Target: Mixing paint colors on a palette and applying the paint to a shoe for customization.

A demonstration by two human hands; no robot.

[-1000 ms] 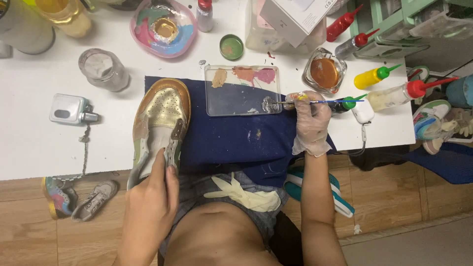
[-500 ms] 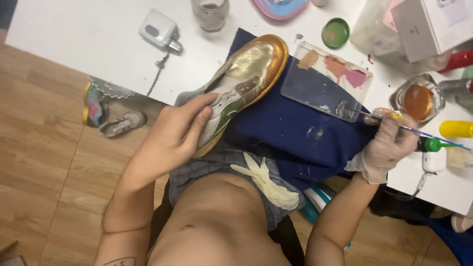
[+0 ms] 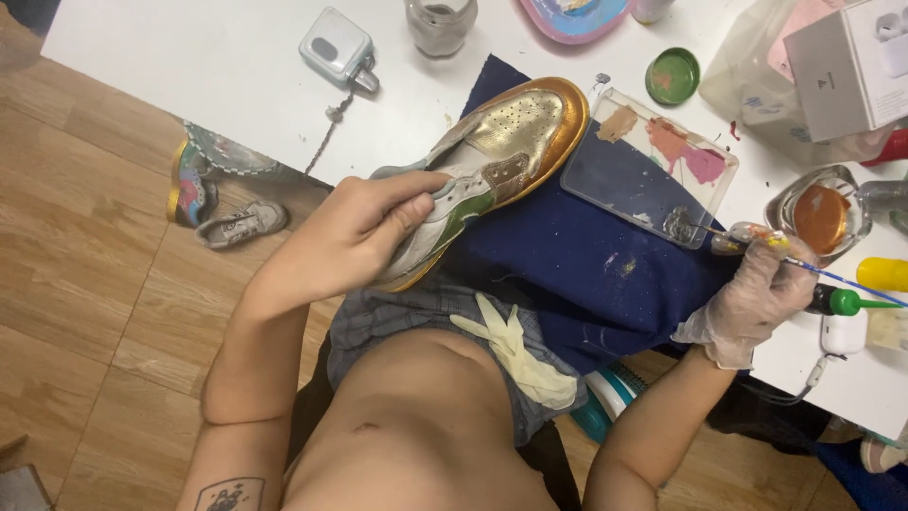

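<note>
Since the earlier frame the shoe [image 3: 492, 166] has swung further round, its gold toe now pointing up and to the right across the blue cloth [image 3: 586, 265], and the brush [image 3: 757, 248] has come down so that its tip sits in the paint on the clear plate [image 3: 624, 185].

The shoe lies tilted on the blue cloth, half on the white table [image 3: 189, 66] edge and half over the lap. The left hand [image 3: 364, 227] is closed round its heel end, thumb pressed on the pale side panel, holding it firm. The gloved right hand [image 3: 752, 303] pinches the brush in a pen grip, fingers closed tight on the handle. To load well, it seems best to draw only the tip through the paint and keep the shoe steady, so that the wet bristles meet the intended panel and not the gold beside it.

Right of the shoe, the plate touches the toe and carries pink and tan smears. Beyond the plate stand a green lid [image 3: 672, 76], a glass dish of orange paint [image 3: 821, 218] and a white box [image 3: 846, 66]. Further right lie a green-tipped bottle [image 3: 842, 302] and a yellow one [image 3: 881, 274], close under the brush handle, where a careless swing could knock them. Above the shoe are a jar [image 3: 441, 24] and a small grey device [image 3: 336, 45] with a chain. Left of the shoe, on the wooden floor, lies a painted pair of small shoes [image 3: 213, 203].
</note>
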